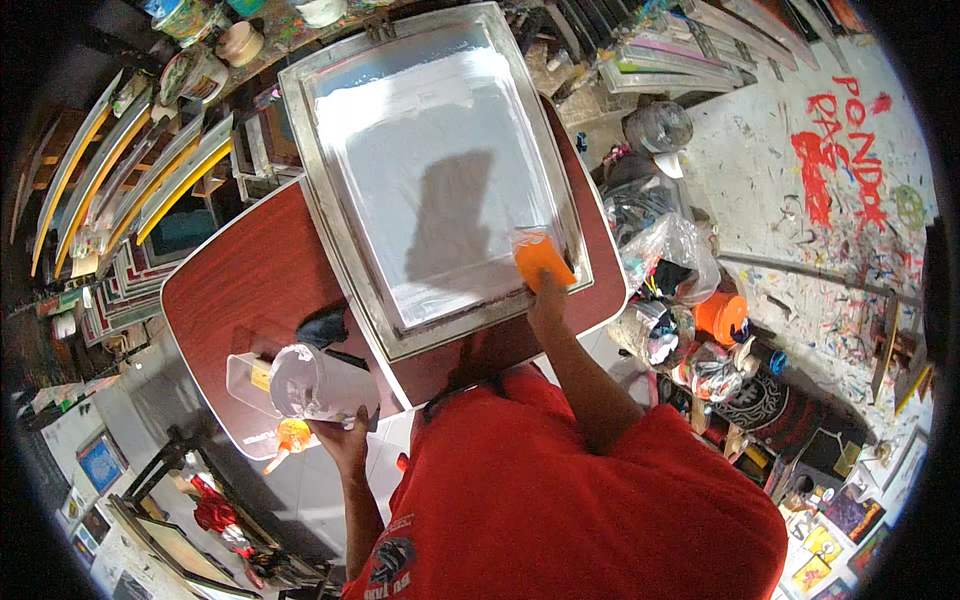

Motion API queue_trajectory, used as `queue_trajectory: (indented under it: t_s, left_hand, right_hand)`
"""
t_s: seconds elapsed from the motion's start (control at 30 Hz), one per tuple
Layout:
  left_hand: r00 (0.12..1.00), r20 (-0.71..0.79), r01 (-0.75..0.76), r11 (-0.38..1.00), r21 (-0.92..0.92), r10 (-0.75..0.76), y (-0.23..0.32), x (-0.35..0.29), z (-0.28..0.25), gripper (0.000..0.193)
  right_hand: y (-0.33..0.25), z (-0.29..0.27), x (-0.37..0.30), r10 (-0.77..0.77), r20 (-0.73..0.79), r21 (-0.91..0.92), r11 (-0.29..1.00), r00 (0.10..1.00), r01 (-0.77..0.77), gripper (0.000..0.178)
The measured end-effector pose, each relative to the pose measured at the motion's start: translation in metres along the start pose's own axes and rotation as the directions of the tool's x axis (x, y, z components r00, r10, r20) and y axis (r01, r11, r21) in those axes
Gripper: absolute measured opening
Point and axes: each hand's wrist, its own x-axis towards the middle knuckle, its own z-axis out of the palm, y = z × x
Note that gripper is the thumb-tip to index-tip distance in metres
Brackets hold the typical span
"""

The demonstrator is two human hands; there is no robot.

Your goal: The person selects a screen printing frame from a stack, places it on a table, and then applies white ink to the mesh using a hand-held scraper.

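Observation:
A screen-printing frame (295, 110) lies tilted over the table, its mesh spread with a white coating (370, 190) that is thickest at the far end. My right hand (545, 297) is closed on a flat orange scraper (547, 262). White residue marks the scraper's far edge, which is over the near right part of the mesh. At the lower left, my left hand (347, 440) grips a translucent plastic tub (345, 388) with white smears inside. Its fingers are partly hidden by the tub. A shadow falls across the middle of the mesh.
The reddish-brown table (250, 290) extends to both sides of the frame. Beside the tub are a clear container (243, 378) and an orange bottle (291, 436). Racked frames (185, 180) stand on the left; plastic bags (680, 245) and an orange container (720, 318) crowd the right.

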Motion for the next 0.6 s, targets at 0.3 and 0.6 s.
queue_trajectory:
  t_s: [0.3, 0.6]
  left_hand:
    - [0.999, 0.046, 0.006, 0.999, 0.046, -0.008, 0.007, -0.004, -0.015, 0.091]
    - [0.999, 0.036, -0.027, 0.994, 0.11, 0.023, 0.013, -0.018, -0.02, 0.091]
  right_hand:
    - [-0.014, 0.008, 0.034, -0.081, -0.054, 0.023, 0.996, 0.995, 0.082, 0.027]
    - [-0.02, 0.048, 0.071, -0.017, -0.135, 0.081, 0.996, 0.991, 0.029, 0.031]
